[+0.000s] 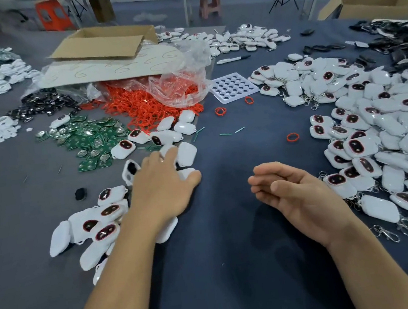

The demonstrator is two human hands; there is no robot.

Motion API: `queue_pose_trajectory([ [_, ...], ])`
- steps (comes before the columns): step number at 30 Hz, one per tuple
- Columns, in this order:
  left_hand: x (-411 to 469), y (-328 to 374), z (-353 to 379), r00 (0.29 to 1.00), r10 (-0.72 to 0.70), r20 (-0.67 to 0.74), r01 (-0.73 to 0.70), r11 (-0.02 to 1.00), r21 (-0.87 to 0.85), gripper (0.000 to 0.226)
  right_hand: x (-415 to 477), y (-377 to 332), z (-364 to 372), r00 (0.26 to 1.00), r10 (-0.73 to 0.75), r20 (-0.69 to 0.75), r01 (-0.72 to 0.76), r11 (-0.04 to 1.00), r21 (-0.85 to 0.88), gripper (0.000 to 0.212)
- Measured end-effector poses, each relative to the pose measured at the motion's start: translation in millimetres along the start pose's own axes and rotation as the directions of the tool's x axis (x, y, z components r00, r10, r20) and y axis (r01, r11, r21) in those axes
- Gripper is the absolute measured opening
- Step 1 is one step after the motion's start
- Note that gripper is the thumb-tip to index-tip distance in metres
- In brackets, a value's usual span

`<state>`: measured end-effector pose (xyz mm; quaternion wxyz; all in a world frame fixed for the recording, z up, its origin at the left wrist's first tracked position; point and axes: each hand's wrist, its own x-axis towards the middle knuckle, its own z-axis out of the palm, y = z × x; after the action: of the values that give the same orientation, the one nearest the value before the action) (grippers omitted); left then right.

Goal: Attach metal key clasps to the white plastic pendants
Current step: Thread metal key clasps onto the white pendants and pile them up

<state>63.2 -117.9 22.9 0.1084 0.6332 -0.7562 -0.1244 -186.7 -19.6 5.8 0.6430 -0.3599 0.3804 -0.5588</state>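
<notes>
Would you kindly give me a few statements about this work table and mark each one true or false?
1. The left hand rests on white pendants. True.
2. The right hand holds a metal clasp. False: its fingers are loosely curled and nothing shows in it.
3. The large pendant pile on the right includes pendants with metal clasps attached. True.
4. The red rings spill from a cardboard box. False: they spill from a clear plastic bag.
5. The marker pen lies between the two hands. False: it lies farther off, beyond the white tray.
</notes>
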Motion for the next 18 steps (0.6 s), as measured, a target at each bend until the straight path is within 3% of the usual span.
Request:
queue_pose_trajectory([
  [7,1.9,35.4,16.5,0.971,0.221,-0.090,-0.225,0.974,-0.031,0.032,-1.6,0.1,-1.1,1.000,-0.001,-0.013,0.002,0.999,0.042,0.031],
  [16,16.7,71.3,36.9,0.907,0.391,-0.158,-0.396,0.918,0.001,0.038,-0.8,-1.8,-1.7,1.000,0.004,-0.012,-0.002,0.992,0.129,0.030],
  [18,19.4,77.5,34.8,0.890,0.437,-0.125,-0.450,0.888,-0.098,0.043,-0.4,-2.2,-1.5,1.000,-0.010,-0.027,0.014,0.985,0.173,0.028],
])
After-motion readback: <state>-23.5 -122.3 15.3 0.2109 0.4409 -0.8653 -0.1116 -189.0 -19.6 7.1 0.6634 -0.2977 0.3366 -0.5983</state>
